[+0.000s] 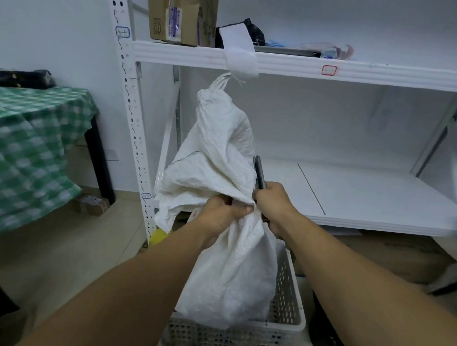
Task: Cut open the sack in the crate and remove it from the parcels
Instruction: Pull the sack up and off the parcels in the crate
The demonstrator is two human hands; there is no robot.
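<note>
My left hand (221,214) is clenched on a bunched fold of the white sack (222,172), pinching the cloth where it narrows. My right hand (274,205) is wrapped tight around the handle of a dark cutter (259,173), whose top sticks up above my fist, right against the sack's side. The two hands are almost touching. The sack stands in the grey slotted crate (287,308) on the floor, its lower part filling the crate and its upper part rising tall to a tied neck just under the shelf (333,68) edge. I cannot see any parcels through the cloth. A cardboard box (177,14) sits on the upper shelf, and a table with a green checked cloth (25,146) stands to the left
</note>
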